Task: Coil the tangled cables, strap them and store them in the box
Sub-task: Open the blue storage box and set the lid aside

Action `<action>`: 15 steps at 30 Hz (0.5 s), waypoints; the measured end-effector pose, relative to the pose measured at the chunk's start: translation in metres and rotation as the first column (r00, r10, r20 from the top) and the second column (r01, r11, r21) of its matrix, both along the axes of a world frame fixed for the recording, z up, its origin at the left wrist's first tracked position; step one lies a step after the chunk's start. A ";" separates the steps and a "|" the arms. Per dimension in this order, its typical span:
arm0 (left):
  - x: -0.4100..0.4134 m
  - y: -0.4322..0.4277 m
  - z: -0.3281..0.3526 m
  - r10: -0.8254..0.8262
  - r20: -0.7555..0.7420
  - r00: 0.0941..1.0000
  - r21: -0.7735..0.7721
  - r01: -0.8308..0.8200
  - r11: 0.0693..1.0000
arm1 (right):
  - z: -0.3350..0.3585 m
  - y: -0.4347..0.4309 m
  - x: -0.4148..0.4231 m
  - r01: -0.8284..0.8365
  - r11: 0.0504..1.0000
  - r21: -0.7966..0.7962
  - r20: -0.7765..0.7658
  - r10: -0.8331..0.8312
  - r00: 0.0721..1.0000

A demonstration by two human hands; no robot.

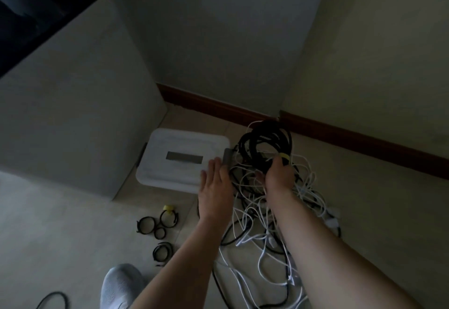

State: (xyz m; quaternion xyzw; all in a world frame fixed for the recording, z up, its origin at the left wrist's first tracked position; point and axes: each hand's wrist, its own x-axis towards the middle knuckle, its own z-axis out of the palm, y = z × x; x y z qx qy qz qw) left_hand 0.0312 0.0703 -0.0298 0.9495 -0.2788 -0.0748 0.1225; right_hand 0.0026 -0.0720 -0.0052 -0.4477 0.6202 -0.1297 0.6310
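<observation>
In the middle of the frame the right hand (pixel 278 175) has its grip closed round a black coil of cable (pixel 264 143), which is bound with a yellow strap (pixel 284 156). The left hand (pixel 213 182) has an open grip, its straight fingers lying on the right edge of the white box (pixel 179 143), whose lid is closed. Below the hands, a tangle of white and black cables (pixel 267 235) lies on the floor. Some small black coils (pixel 158 228) lie at the lower left.
</observation>
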 end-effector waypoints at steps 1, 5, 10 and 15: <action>-0.005 -0.002 0.001 0.039 -0.006 0.999 -0.025 -0.039 0.999 | 0.002 -0.001 0.001 0.002 1.000 0.008 0.014 -0.003 1.000; -0.014 -0.014 0.007 0.233 -0.030 0.972 -0.152 -0.235 0.960 | 0.002 -0.005 0.007 0.021 0.995 0.095 0.065 -0.027 0.998; -0.013 -0.019 0.009 0.275 -0.059 0.960 -0.194 -0.282 0.940 | -0.002 0.001 0.015 0.015 0.953 0.303 0.228 -0.088 0.970; -0.013 -0.026 0.009 0.311 -0.126 0.942 -0.199 -0.331 0.922 | -0.005 0.015 0.024 -0.011 0.945 0.327 0.237 -0.070 0.969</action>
